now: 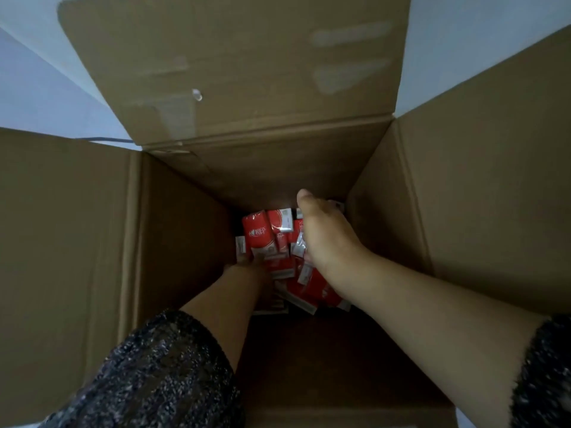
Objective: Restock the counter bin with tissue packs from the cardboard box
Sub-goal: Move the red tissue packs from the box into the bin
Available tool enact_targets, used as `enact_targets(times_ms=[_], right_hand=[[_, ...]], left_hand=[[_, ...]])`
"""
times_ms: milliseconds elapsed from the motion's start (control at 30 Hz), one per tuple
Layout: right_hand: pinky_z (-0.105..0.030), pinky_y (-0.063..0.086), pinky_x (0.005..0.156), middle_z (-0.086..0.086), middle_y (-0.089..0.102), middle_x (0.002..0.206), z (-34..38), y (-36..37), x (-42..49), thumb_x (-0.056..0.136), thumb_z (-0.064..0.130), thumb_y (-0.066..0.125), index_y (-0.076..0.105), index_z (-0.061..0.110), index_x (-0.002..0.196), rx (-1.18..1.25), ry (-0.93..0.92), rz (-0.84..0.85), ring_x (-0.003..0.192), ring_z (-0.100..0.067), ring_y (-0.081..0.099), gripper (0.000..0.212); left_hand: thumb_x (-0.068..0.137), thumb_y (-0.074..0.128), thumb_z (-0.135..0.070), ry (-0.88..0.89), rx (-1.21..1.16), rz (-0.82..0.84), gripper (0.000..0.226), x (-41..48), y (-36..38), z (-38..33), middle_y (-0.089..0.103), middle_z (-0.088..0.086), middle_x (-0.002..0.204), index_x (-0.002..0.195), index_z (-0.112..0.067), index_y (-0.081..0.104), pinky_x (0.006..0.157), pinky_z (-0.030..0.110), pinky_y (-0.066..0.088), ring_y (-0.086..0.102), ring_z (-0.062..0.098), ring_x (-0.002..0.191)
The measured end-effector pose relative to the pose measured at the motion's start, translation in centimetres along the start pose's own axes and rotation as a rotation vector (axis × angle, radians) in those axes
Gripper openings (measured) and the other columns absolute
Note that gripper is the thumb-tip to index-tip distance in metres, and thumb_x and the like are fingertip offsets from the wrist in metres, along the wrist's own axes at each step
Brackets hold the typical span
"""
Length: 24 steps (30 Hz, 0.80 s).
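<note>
I look down into a deep open cardboard box [185, 242]. Several red and white tissue packs [279, 225] lie jumbled at its bottom. Both my arms reach down inside. My left hand [247, 268] is in shadow at the near left of the pile, and its fingertips curl over the lower end of an upright red tissue pack [258, 234]. My right hand [324, 236] lies over the right side of the pile, back of the hand up and thumb stretched toward the far wall. Its fingers are hidden behind the hand. The counter bin is not in view.
The box flaps stand open: a far flap [241, 66], a left flap [61, 227] and a right flap [500, 180]. The near part of the box floor [324, 359] is dark, bare cardboard. Pale floor [37, 88] shows outside the box.
</note>
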State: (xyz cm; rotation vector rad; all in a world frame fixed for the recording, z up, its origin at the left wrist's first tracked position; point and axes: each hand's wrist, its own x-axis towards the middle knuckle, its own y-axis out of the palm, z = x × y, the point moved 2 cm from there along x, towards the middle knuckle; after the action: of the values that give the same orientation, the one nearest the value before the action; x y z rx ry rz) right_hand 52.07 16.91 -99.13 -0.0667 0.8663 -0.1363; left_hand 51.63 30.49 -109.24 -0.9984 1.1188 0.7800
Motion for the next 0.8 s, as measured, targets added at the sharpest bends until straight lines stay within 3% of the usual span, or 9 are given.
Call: enact_targets(times_ms=[100, 200, 300, 433, 567, 633, 700, 733, 800], right_hand=[[-0.040, 0.048, 0.091, 0.005, 0.056, 0.093, -0.4, -0.3, 0.8, 0.094, 0.055, 0.034, 0.053, 0.026, 0.116, -0.001, 0.032, -0.011, 0.093, -0.018, 0.058, 0.041], [-0.039, 0.049, 0.090, 0.000, 0.063, 0.098, -0.6, -0.6, 1.2, 0.093, 0.057, 0.033, 0.054, 0.025, 0.109, -0.009, 0.074, -0.001, 0.092, -0.018, 0.061, 0.041], [-0.040, 0.048, 0.092, 0.001, 0.060, 0.097, 0.0, -0.4, 1.0, 0.093, 0.057, 0.034, 0.053, 0.028, 0.108, 0.005, 0.077, 0.004, 0.094, -0.019, 0.060, 0.037], [-0.045, 0.044, 0.099, 0.003, 0.050, 0.102, 1.5, -0.1, 0.1, 0.095, 0.051, 0.036, 0.053, 0.024, 0.126, 0.027, 0.026, -0.020, 0.105, -0.020, 0.053, 0.045], [-0.045, 0.043, 0.100, 0.010, 0.042, 0.083, 3.5, 0.0, -2.2, 0.096, 0.049, 0.035, 0.054, 0.021, 0.125, -0.019, -0.040, -0.014, 0.104, -0.021, 0.052, 0.044], [-0.044, 0.044, 0.099, 0.008, 0.050, 0.085, 4.5, 0.0, -4.0, 0.096, 0.049, 0.035, 0.059, 0.020, 0.113, -0.047, -0.071, 0.010, 0.103, -0.022, 0.054, 0.041], [-0.044, 0.043, 0.098, 0.005, 0.054, 0.083, 5.8, -0.2, -6.1, 0.096, 0.047, 0.036, 0.057, 0.020, 0.084, -0.073, -0.121, 0.021, 0.102, -0.024, 0.056, 0.037], [-0.044, 0.043, 0.098, 0.006, 0.051, 0.079, 6.4, -0.5, -7.2, 0.097, 0.046, 0.036, 0.055, 0.020, 0.079, -0.084, -0.152, 0.020, 0.100, -0.023, 0.055, 0.036], [-0.044, 0.042, 0.100, 0.007, 0.047, 0.083, 7.8, -0.9, -9.6, 0.098, 0.045, 0.035, 0.060, 0.021, 0.097, -0.105, -0.207, 0.044, 0.101, -0.021, 0.051, 0.035]], left_hand=[[0.095, 0.049, -0.033, -0.024, -0.033, 0.007, 0.075, 1.2, 0.7, -0.1, -0.006, 0.010, 0.160, 0.153, -0.023, 0.002, 0.115, 0.051, 0.015, 0.000, 0.034, 0.146], [0.094, 0.049, -0.033, -0.001, 0.039, -0.020, 0.075, 1.9, 0.9, -0.3, -0.007, 0.006, 0.160, 0.153, -0.023, 0.003, 0.113, 0.054, 0.016, -0.005, 0.032, 0.146], [0.095, 0.050, -0.033, 0.016, -0.018, -0.024, 0.074, 1.9, 0.1, -0.2, 0.001, 0.008, 0.160, 0.153, -0.024, 0.006, 0.116, 0.052, 0.018, 0.005, 0.033, 0.146], [0.093, 0.057, -0.027, 0.127, -0.099, -0.206, 0.059, -0.3, -2.1, 0.1, 0.036, 0.012, 0.149, 0.147, -0.017, 0.033, 0.110, 0.039, 0.034, 0.039, 0.030, 0.134], [0.089, 0.062, -0.029, 0.091, -0.124, -0.470, 0.037, -4.4, -4.6, 1.3, 0.059, 0.013, 0.124, 0.122, -0.013, 0.057, 0.091, 0.031, 0.045, 0.058, 0.028, 0.112], [0.085, 0.066, -0.030, 0.068, -0.186, -0.530, 0.040, -6.8, -5.0, 2.0, 0.061, 0.009, 0.118, 0.121, -0.017, 0.054, 0.084, 0.030, 0.046, 0.060, 0.028, 0.106], [0.079, 0.071, -0.026, 0.051, -0.291, -0.566, 0.052, -9.5, -5.1, 2.6, 0.059, 0.007, 0.117, 0.123, -0.020, 0.044, 0.084, 0.033, 0.047, 0.059, 0.028, 0.107], [0.078, 0.071, -0.023, 0.051, -0.319, -0.597, 0.053, -11.1, -5.1, 2.9, 0.058, 0.007, 0.117, 0.122, -0.018, 0.042, 0.086, 0.036, 0.048, 0.058, 0.029, 0.108], [0.076, 0.070, -0.019, 0.081, -0.335, -0.687, 0.051, -14.4, -5.2, 3.4, 0.055, 0.007, 0.119, 0.121, -0.018, 0.047, 0.089, 0.035, 0.047, 0.057, 0.030, 0.109]])
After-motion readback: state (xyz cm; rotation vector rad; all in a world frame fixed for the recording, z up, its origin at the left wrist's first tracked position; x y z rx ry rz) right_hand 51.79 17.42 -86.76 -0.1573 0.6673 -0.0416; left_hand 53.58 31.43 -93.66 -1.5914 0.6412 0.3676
